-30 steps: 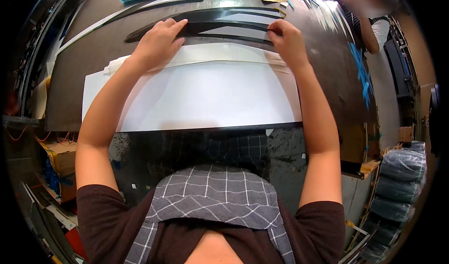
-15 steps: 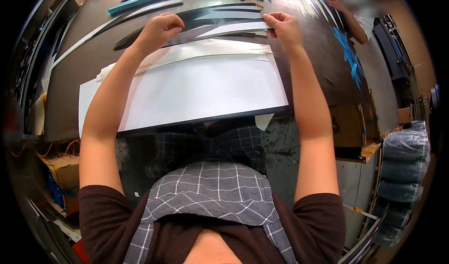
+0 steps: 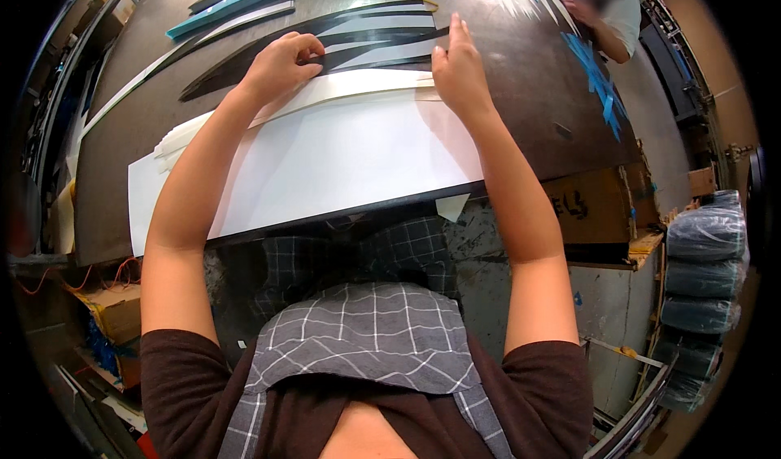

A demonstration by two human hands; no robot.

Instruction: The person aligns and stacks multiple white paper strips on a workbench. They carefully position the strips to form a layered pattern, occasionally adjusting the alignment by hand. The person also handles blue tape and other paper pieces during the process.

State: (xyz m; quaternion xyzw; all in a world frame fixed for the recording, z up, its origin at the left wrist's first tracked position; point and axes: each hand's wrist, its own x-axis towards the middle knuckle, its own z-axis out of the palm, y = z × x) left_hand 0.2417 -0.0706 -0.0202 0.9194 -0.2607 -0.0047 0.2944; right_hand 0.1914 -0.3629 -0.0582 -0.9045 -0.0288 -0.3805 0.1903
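Note:
My left hand [image 3: 283,69] is curled, thumb and fingers closed at the edge of a thin black strip [image 3: 370,46]. The strip runs rightward to my right hand [image 3: 462,70], whose fingers stretch away from me with the thumb apart, beside the strip's end. Beneath and beyond lie more long, dark, curved strips [image 3: 236,62], tapering to the left, with pale surfaces between them. Nearer to me, a bundle of cream-white strips [image 3: 325,93] rests along the far side of a large white sheet [image 3: 342,158]. My forearms pass over both sides of the sheet.
The dark table [image 3: 529,93] carries blue-edged strips [image 3: 268,0] at the far left and a heap of blue strips [image 3: 598,81] at the right. Another person's arm [image 3: 606,36] is at the far right. Wrapped rolls [image 3: 704,272] and a cardboard box [image 3: 594,207] stand at the right.
My right hand has moved left and its fingers have straightened from a pinch on the strip's end. My left hand has shifted slightly nearer to me. The black strips lie differently between my hands.

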